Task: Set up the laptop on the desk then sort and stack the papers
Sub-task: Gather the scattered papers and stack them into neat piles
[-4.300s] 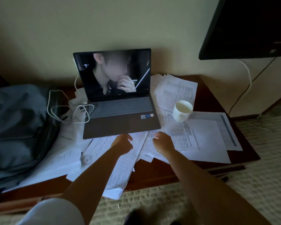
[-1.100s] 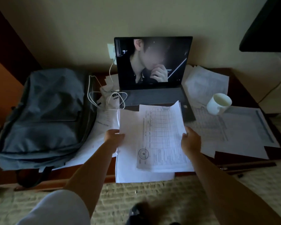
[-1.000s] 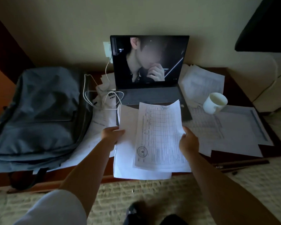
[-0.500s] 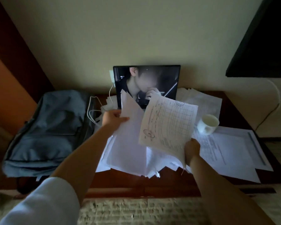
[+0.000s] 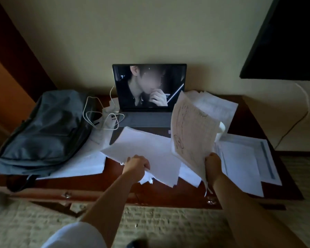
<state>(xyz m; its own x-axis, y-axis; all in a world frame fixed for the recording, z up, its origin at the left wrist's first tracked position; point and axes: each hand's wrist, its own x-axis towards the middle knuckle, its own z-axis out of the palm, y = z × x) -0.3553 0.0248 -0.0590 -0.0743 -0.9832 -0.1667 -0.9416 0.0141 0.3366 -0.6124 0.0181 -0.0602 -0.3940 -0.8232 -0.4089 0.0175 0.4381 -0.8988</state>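
Observation:
The open laptop stands at the back of the dark wooden desk, its screen lit. My left hand grips the near edge of a white stack of papers lying flat in front of the laptop. My right hand holds a printed form sheet upright by its lower corner, tilted over the desk's right half. More loose papers lie spread on the right and behind the laptop.
A grey backpack fills the desk's left side. A white charger cable coils beside the laptop. A white mug is partly hidden behind the held sheet. A dark TV hangs at upper right. Woven matting covers the floor.
My left hand has lowered its papers from upright to flat on the desk. My right hand has swung the printed form to the right and stood it more on edge.

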